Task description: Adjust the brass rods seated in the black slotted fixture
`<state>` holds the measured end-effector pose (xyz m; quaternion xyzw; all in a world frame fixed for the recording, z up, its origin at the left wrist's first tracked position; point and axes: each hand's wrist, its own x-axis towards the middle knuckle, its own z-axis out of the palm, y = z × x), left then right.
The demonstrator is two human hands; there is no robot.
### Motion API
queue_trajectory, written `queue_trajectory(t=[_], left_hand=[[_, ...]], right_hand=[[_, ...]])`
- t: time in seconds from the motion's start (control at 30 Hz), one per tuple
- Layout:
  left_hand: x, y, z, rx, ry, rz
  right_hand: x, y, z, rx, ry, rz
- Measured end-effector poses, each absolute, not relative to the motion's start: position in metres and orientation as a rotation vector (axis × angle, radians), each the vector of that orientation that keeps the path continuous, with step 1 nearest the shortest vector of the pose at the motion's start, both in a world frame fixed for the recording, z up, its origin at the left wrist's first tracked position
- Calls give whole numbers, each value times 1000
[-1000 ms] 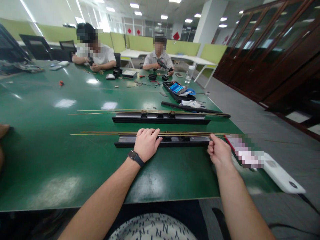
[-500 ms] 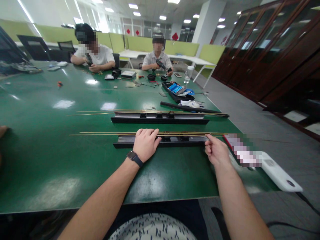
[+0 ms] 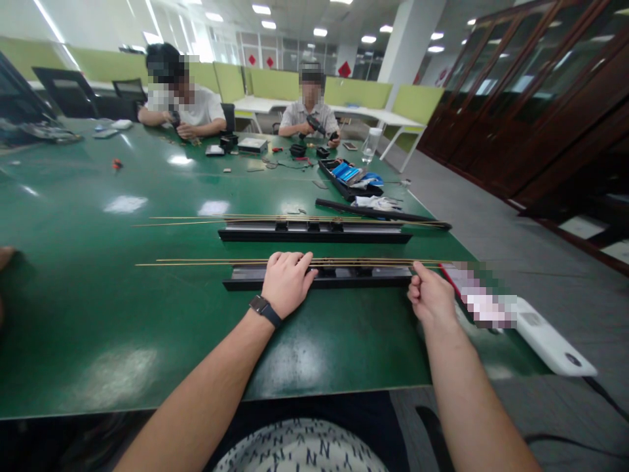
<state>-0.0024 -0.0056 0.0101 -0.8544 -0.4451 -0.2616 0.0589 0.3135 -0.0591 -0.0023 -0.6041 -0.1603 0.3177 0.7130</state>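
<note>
A long black rail [image 3: 334, 284] with a grey inner face lies crosswise in front of me, with thin golden rods [image 3: 196, 261] along its far side, reaching past both ends. Draped over the rail left of its middle is my left hand [image 3: 286, 282], its fingers over the far side and its thumb on the near side, closed around it. At the rail's right end my right hand [image 3: 432, 293] is curled, thumb and forefinger pinched at the rods; the exact contact is hidden. Behind lies a similar black rail [image 3: 314, 237] with its own golden rods [image 3: 181, 221].
A black bar [image 3: 383, 214], white gloves [image 3: 378, 203] and a black tray [image 3: 344, 188] lie beyond. A phone with a red edge [image 3: 455, 283] and a white device [image 3: 550, 341] are at the right edge. Across the green table [image 3: 122, 314] sit two people holding tools.
My right hand has slid slightly to the right along the rods, past the rail's end. My left hand stays in place on the rail.
</note>
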Motion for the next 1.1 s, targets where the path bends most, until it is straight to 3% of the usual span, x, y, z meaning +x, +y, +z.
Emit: queue_trajectory(t=[0.53, 1.1], left_hand=[[-2, -5, 10, -2589, -1360, -787], [-2, -5, 10, -2589, -1367, -783]], right_hand=[[311, -61, -2, -1302, -445, 809], [318, -60, -7, -1346, -365, 688]])
